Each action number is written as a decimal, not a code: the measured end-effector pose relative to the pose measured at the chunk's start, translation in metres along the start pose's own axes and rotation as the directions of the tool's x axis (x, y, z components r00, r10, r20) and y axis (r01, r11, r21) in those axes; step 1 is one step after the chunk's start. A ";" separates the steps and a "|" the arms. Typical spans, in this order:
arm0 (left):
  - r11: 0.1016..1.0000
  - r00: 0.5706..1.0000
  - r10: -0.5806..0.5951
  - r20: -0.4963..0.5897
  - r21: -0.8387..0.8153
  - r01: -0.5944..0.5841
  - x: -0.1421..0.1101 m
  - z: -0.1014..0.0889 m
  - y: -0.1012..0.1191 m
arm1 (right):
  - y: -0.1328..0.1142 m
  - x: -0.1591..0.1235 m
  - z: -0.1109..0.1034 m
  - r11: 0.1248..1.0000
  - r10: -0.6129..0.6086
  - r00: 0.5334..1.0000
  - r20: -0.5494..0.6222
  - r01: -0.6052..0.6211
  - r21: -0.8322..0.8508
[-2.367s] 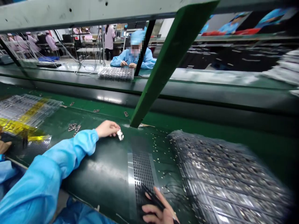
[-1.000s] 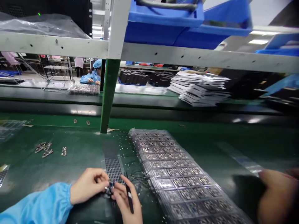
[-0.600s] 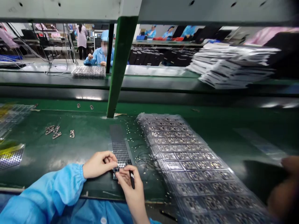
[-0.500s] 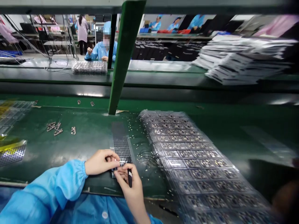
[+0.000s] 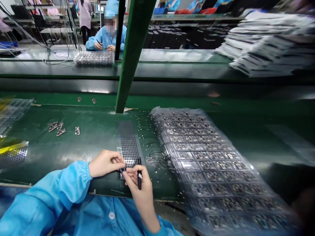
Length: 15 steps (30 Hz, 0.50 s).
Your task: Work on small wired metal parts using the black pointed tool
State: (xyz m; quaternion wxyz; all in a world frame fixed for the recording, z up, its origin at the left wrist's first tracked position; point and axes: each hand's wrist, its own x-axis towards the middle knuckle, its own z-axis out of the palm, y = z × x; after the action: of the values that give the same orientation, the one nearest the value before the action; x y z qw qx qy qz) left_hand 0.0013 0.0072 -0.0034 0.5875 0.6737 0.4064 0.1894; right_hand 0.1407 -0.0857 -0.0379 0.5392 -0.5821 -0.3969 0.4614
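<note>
My left hand (image 5: 105, 164) pinches a small circuit board (image 5: 122, 174) between thumb and fingertips, just above the near end of a sheet of small labels. My right hand (image 5: 142, 186) meets it there, its fingertips at the board's right side. A black pen-like tool (image 5: 139, 178) with a pale band is tucked in my right hand, pointing up; its working end is too small to make out. The label sheet (image 5: 129, 147), a grid of dark shiny rectangles on clear backing, lies flat on the green bench beyond my fingers.
At right lies a long stack of clear trays (image 5: 206, 164) filled with boards, thin black wires sticking out on its left. Several loose boards (image 5: 56, 127) rest at left, near a yellow-edged sheet (image 5: 14, 152). A green post (image 5: 131, 55) rises ahead; a co-worker (image 5: 108, 36) sits opposite.
The view has tipped slightly downward, so the bench appears higher. My hands stay together at the sheet's near end, and the board between them shows more clearly.
</note>
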 end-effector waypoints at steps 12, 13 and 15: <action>0.967 0.990 0.128 0.052 0.216 -0.136 -0.006 -0.005 0.005 | -0.011 0.004 0.001 0.998 -0.004 1.000 0.025 0.002 0.063; 0.963 0.990 0.132 0.054 0.229 -0.141 -0.006 -0.005 0.006 | -0.011 0.003 0.002 0.999 -0.017 1.000 0.018 0.016 0.048; 0.962 0.990 0.129 0.058 0.236 -0.140 -0.006 -0.004 0.006 | -0.010 0.002 0.002 0.999 -0.044 0.999 -0.001 0.044 0.014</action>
State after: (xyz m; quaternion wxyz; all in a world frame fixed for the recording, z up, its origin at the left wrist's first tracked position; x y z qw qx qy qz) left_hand -0.0035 0.0053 0.0048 0.4963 0.7694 0.3670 0.1642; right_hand 0.1396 -0.0817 -0.0280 0.5533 -0.5697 -0.4061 0.4521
